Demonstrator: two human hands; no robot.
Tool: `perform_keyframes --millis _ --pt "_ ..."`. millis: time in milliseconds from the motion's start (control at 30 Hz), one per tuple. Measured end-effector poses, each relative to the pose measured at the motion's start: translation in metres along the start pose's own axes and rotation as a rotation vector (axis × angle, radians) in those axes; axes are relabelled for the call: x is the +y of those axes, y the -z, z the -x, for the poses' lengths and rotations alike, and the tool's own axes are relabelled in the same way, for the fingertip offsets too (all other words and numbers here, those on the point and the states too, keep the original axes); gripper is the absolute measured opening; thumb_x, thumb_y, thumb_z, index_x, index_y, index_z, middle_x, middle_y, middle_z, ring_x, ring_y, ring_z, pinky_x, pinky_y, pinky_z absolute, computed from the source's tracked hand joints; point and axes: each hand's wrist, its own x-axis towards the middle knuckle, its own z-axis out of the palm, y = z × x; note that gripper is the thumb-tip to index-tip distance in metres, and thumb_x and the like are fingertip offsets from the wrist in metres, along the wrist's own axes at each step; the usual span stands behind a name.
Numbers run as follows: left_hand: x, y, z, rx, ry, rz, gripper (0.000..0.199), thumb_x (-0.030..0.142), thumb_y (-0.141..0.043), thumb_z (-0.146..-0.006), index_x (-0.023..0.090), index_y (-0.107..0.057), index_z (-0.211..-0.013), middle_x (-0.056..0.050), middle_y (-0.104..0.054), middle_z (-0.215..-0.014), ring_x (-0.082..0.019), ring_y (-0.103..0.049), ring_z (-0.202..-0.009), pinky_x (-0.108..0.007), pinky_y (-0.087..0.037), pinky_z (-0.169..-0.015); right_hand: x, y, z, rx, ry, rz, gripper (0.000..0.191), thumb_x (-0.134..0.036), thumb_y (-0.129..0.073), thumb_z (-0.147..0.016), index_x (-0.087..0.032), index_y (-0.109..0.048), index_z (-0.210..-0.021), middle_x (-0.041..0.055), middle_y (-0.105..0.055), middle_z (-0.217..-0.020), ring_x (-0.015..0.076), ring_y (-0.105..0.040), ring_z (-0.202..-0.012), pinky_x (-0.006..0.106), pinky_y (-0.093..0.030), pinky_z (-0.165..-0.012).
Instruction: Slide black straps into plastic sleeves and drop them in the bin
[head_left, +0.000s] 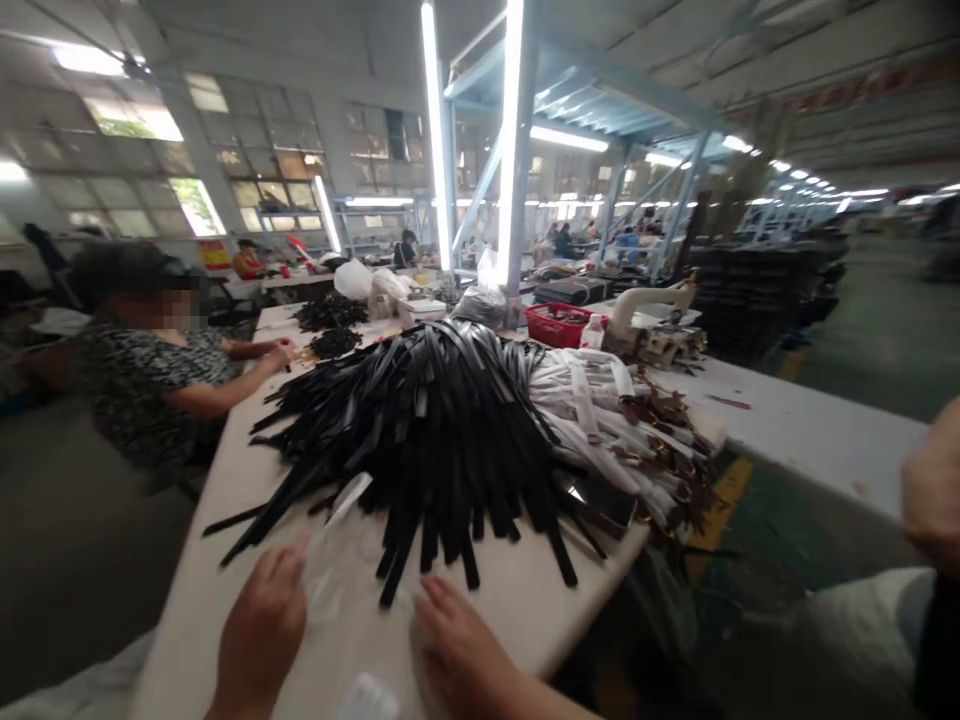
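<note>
My left hand (266, 610) is closed, fingers curled, over the near part of the table. A thin, see-through plastic film (326, 590) shows blurred at its fingers, so it seems to be held there. Across from it, my right hand (457, 635) has its fingers pressed together near the strap ends; what they hold, if anything, is too blurred to make out. A large heap of black straps (450, 430) fans out just beyond both hands. Between the heap and my left hand lies a small white strip (350, 497).
White-wrapped straps with brown ends (600, 410) lie right of the heap. Behind stand a red basket (559, 325), a bottle (592, 332) and a sewing machine (652, 320). A co-worker (165, 370) sits at the left edge; another person's arm (934, 490) is at right.
</note>
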Motion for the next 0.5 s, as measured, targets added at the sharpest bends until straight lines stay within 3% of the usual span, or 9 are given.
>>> perform_keyframes --millis 100,167,267,333,400,500 --pt "0.05 0.05 0.022 0.167 0.179 0.141 0.03 0.022 -0.047 -0.092 0.021 -0.066 -0.115 -0.008 -0.064 -0.106 -0.024 -0.064 -0.095 -0.036 -0.051 -0.089 -0.024 0.017 0.002 0.02 0.029 -0.136 0.065 -0.012 -0.056 -0.08 -0.016 -0.043 -0.144 0.0159 -0.035 -0.155 0.031 -0.03 -0.145 0.051 -0.031 -0.117" --pt "0.08 0.08 0.042 0.236 0.316 0.298 0.024 0.024 -0.052 -0.092 0.024 -0.07 -0.109 -0.006 -0.065 -0.106 -0.021 -0.064 -0.086 -0.032 -0.053 -0.078 -0.046 0.021 -0.004 0.067 0.068 -0.305 0.073 -0.013 -0.059 -0.082 -0.02 -0.033 -0.15 0.0154 -0.032 -0.156 0.0315 -0.028 -0.145 0.055 -0.031 -0.116" --pt "0.109 0.104 0.073 0.318 0.586 0.542 0.019 0.029 -0.062 -0.087 0.023 -0.072 -0.101 -0.004 -0.068 -0.093 -0.017 -0.062 -0.068 -0.028 -0.053 -0.06 -0.089 0.02 -0.02 0.062 0.003 -0.776 0.097 -0.022 -0.073 -0.076 -0.032 -0.016 -0.154 0.013 -0.019 -0.161 0.0311 -0.045 -0.133 0.05 -0.049 -0.103" --pt "0.114 0.107 0.09 0.395 0.784 0.669 0.021 0.033 -0.071 -0.079 0.02 -0.074 -0.095 -0.004 -0.07 -0.084 -0.016 -0.06 -0.062 -0.027 -0.051 -0.053 -0.116 0.02 -0.031 -0.037 -0.093 -1.158 0.112 -0.025 -0.081 -0.068 -0.039 -0.01 -0.153 0.012 -0.02 -0.161 0.0248 -0.063 -0.109 0.043 -0.058 -0.087" --pt "0.111 0.107 0.102 0.499 0.97 0.785 0.024 0.036 -0.08 -0.069 0.017 -0.075 -0.084 -0.005 -0.071 -0.078 -0.016 -0.06 -0.061 -0.025 -0.049 -0.05 -0.133 0.022 -0.042 -0.178 -0.187 -1.45 0.108 -0.024 -0.082 -0.065 -0.039 -0.019 -0.151 0.0105 -0.033 -0.156 0.0184 -0.067 -0.092 0.038 -0.059 -0.08" --pt "0.098 0.11 0.112 0.659 1.194 0.937 0.03 0.036 -0.088 -0.053 0.015 -0.074 -0.069 -0.005 -0.071 -0.067 -0.012 -0.056 -0.054 -0.02 -0.045 -0.046 -0.137 0.03 -0.046 -0.382 -0.258 -1.635 0.083 -0.021 -0.076 -0.067 -0.031 -0.042 -0.142 0.0084 -0.048 -0.147 0.02 -0.065 -0.105 0.035 -0.055 -0.089"
